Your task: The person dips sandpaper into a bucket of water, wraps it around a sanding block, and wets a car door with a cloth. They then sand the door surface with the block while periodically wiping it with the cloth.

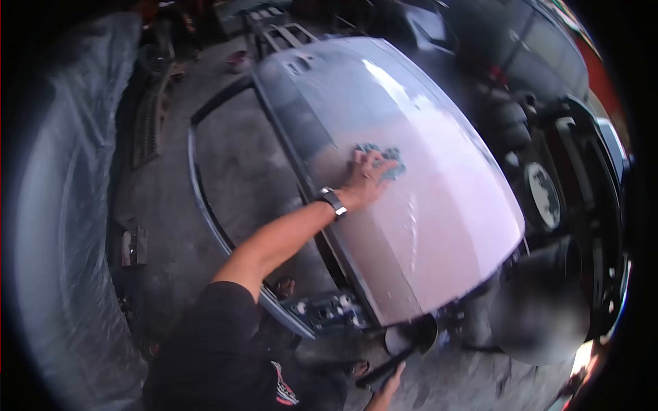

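A car door (439,178) lies flat with its outer face up, part grey and part pinkish, its window frame (195,161) toward the left. My left hand (370,175), a dark watch on its wrist, presses a dark greenish rag (394,168) against the middle of the panel, fingers bent over it. Low in the view, beside the door's near edge, my right hand (392,387) grips a long dark object (385,370); I cannot tell what kind of thing it is. Its upper end overlaps a round dark shape (411,334). White streaks mark the panel below the rag.
Plastic sheeting (62,205) hangs along the left. A metal stand (284,34) shows beyond the door's far end. To the right are a large round dark object (538,308), a white-faced disc (543,195) and dark car parts. A small block (134,246) lies on the concrete floor (164,205).
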Motion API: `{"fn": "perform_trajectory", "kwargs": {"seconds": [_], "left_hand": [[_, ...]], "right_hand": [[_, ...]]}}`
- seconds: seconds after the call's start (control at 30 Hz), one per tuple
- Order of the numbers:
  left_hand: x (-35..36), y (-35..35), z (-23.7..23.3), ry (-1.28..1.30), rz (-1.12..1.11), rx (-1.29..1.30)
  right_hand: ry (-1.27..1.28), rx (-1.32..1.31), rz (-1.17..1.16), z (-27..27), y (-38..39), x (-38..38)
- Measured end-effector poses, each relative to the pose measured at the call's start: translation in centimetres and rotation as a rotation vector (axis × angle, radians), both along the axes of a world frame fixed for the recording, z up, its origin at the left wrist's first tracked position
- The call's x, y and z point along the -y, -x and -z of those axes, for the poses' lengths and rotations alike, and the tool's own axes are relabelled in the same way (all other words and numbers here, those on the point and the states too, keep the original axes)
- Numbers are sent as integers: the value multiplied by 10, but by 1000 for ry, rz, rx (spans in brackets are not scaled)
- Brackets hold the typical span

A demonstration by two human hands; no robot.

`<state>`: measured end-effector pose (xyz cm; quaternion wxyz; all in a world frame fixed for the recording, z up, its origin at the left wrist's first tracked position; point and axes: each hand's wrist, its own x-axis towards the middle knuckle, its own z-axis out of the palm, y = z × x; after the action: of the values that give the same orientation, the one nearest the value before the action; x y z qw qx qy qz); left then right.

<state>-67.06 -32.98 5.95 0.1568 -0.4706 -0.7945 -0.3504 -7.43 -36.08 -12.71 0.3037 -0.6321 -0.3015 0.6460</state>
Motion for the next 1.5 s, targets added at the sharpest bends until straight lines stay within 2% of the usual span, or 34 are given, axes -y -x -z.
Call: {"fn": "perform_trajectory", "kwargs": {"seconds": [0.03, 0.07, 0.17, 0.23, 0.3, 0.37, 0.47, 0.53, 0.6, 0.73, 0.8, 0.87, 0.97, 1.0, 1.1, 1.13, 1.23, 1.27, 1.37, 1.47, 1.5], "left_hand": [[-8, -38, -9, 47, 74, 34], [-16, -82, -12, 63, 102, 62], [-46, -211, -19, 125, 244, 50], [-69, -279, -33, 128, 296, 54], [-85, -343, -35, 132, 351, 81], [-97, -400, -17, 180, 404, 84], [-114, -465, 30, 246, 442, 118], [-120, -507, 86, 327, 451, 174], [-124, -534, 163, 420, 408, 241], [-124, -539, 338, 687, 403, 430], [-134, -534, 411, 820, 421, 406], [-150, -530, 460, 973, 445, 356], [-168, -519, 541, 1169, 531, 294], [-180, -516, 562, 1337, 503, 326], [-193, -508, 626, 1516, 546, 313], [-188, -509, 645, 1476, 565, 267], [-171, -516, 697, 1703, 628, 165], [-153, -518, 705, 1609, 698, 89], [-132, -517, 735, 1655, 669, 211], [-144, -518, 696, 1461, 486, 324], [-141, -515, 677, 1450, 443, 428]], "right_hand": [[241, -63, -111, -25, -12, -4], [297, -195, -175, 3, -31, -13], [238, -104, -107, 9, -30, -25], [205, -169, -125, 30, -43, -27], [140, -105, -209, 41, -54, -21], [200, -16, -246, 32, -61, -24], [236, -84, -68, 91, -72, -14], [267, -185, 39, 121, -86, -30], [311, -173, 111, 154, -94, -59], [302, -33, 89, 258, -98, -122], [274, 64, 58, 306, -91, -156], [262, 156, 51, 348, -83, -185], [279, 626, -249, 363, -65, -220], [276, 690, -307, 377, -59, -221], [197, 900, -374, 407, -42, -217], [123, 986, -409, 428, -40, -214], [133, 950, -529, 473, -44, -216], [77, 965, -606, 491, -47, -214], [227, 825, -887, 527, -49, -211], [168, 744, -1055, 491, -45, -228], [175, 671, -874, 483, -43, -226]]}}
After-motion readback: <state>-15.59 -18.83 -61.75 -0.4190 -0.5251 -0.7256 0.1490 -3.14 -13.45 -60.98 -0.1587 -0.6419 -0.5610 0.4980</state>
